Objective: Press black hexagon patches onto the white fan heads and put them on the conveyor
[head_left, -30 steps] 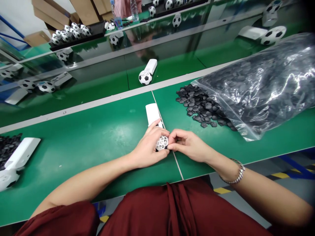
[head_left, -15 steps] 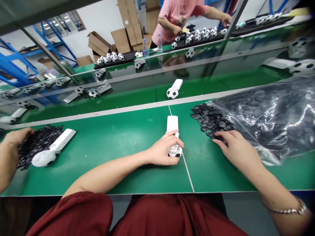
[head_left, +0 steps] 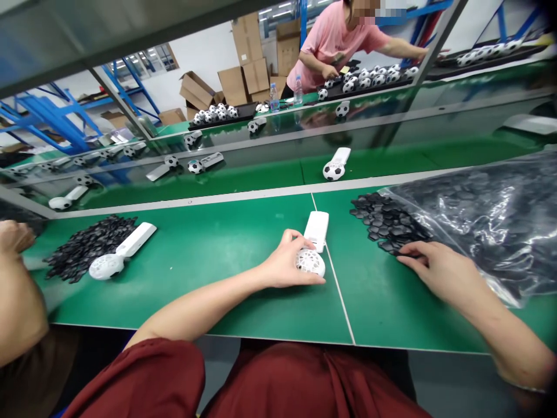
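My left hand (head_left: 287,264) is curled round the round head of a white soccer-ball-patterned device (head_left: 317,229), thumb at the near side and fingers over the far side. The head's top shows an open lattice, and its flat rectangular handle points away from me on the green table. My right hand (head_left: 435,267) is at the near edge of a heap of small black hexagonal pieces (head_left: 383,215), thumb and forefinger drawn together in a pinch. Whether a piece is between those fingertips I cannot make out.
A clear plastic bag of black pieces (head_left: 487,203) lies at the right. Leftward, another white device (head_left: 108,266) rests against a second black heap (head_left: 87,244), near another person's hand (head_left: 15,237). Beyond a pale ledge stands a device (head_left: 335,168). A person in pink (head_left: 319,52) works opposite.
The device in my left hand has turned, its handle now leaning right and its lattice facing up more. The neighbour's hand has left the left heap. My right hand stays by its heap.
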Demonstrator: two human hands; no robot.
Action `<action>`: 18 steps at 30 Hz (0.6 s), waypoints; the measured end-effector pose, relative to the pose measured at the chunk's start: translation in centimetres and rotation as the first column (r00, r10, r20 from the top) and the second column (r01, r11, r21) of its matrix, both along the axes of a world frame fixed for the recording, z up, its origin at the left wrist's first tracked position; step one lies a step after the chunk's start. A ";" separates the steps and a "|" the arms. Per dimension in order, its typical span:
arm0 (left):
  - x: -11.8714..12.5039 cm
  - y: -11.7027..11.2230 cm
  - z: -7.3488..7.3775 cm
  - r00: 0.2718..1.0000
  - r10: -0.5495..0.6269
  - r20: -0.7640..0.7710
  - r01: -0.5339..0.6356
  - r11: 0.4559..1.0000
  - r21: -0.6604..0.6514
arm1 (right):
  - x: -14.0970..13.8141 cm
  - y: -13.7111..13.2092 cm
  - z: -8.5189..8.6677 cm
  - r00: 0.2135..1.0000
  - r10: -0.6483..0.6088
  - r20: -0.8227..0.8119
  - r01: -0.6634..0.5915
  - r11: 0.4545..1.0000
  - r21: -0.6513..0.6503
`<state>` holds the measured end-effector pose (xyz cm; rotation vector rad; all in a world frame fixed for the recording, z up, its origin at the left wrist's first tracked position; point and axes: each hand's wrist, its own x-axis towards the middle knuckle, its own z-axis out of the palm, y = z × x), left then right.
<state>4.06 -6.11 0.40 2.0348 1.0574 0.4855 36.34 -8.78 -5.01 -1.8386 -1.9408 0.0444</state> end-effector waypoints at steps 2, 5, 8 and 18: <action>-0.5 0.3 0.5 0.998 -0.054 -0.011 0.054 0.998 -0.013 | -0.2 -0.1 0.4 1.000 0.000 -0.012 0.000 1.000 -0.008; -1.2 0.6 1.1 0.990 -0.141 -0.028 0.141 0.990 -0.008 | -0.9 -0.3 1.1 1.000 -0.015 -0.002 0.015 1.000 0.009; -1.5 0.6 1.1 0.981 -0.191 -0.027 0.192 0.981 0.015 | -1.9 -0.2 1.7 1.000 -0.006 0.010 0.006 0.999 0.040; -1.4 0.3 0.2 1.000 -0.031 0.002 0.031 0.998 0.047 | -5.6 0.5 2.7 0.981 0.157 -0.112 -0.151 0.987 0.054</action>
